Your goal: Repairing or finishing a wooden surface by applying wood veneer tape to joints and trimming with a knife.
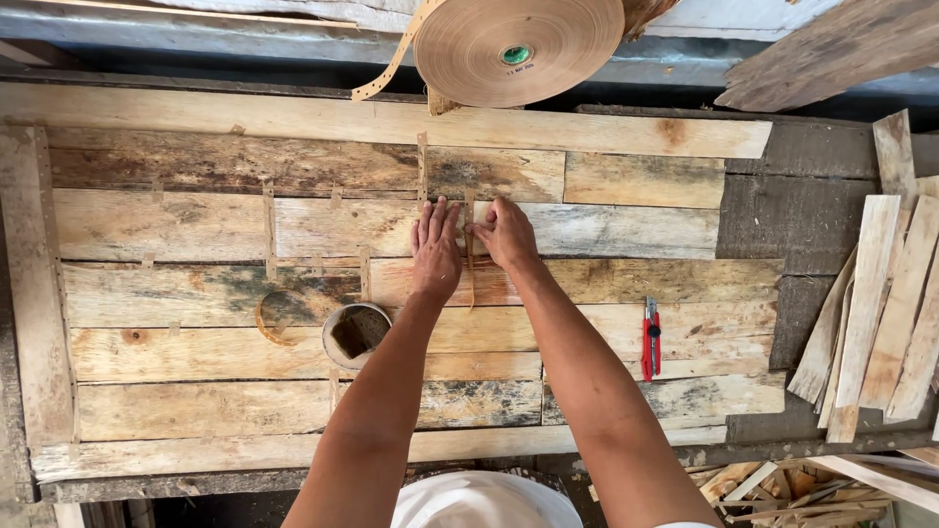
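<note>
a: what lies near the front edge of the veneer sheet (pixel 293 391)?
b: a small bowl (pixel 357 334), and a red cutter (pixel 650 338) toward the right edge.
a: and the hands?
b: the left hand (pixel 436 250) presses flat; the right hand (pixel 505 235) pinches a paper tape strip (pixel 470 262) at the middle. the tape roll (pixel 518 47) hangs beyond the far edge.

You work in soft, even daylight that falls over the whole veneer sheet (pixel 391 235), with no glare on it. Your forearms cast only faint, short shadows just below them on that sheet. Above the sheet a dark, unlit band runs behind the tape roll (pixel 518 44), and below its near edge the floor area sinks into shade. The picture is sharp at the sheet's middle; its long edges bow slightly toward the corners.
</note>
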